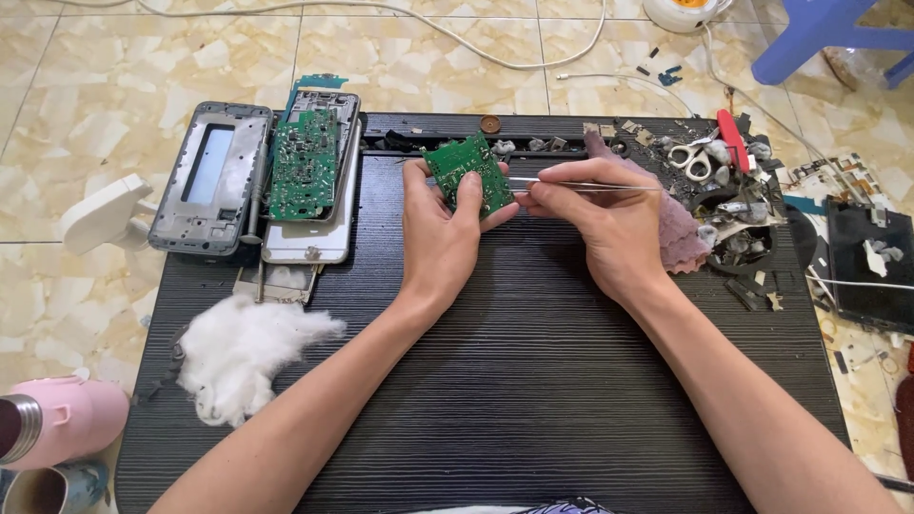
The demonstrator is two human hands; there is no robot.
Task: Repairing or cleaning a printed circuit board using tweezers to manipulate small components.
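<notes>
A small green rectangular circuit board (468, 171) is being held up above the far part of a black ribbed tabletop, tilted so that its soldered face with pale traces and tiny joints is showing toward the camera. It is sitting pinched at its lower and left edges, its corners pointing diamond-wise. A pair of thin, straight, silver metal tweezers (581, 186) is lying almost level just right of the board, its fine tips reaching the board's right edge while its rear end is pointing rightward.

head view, steeply downward, near black table (533, 381)
</notes>
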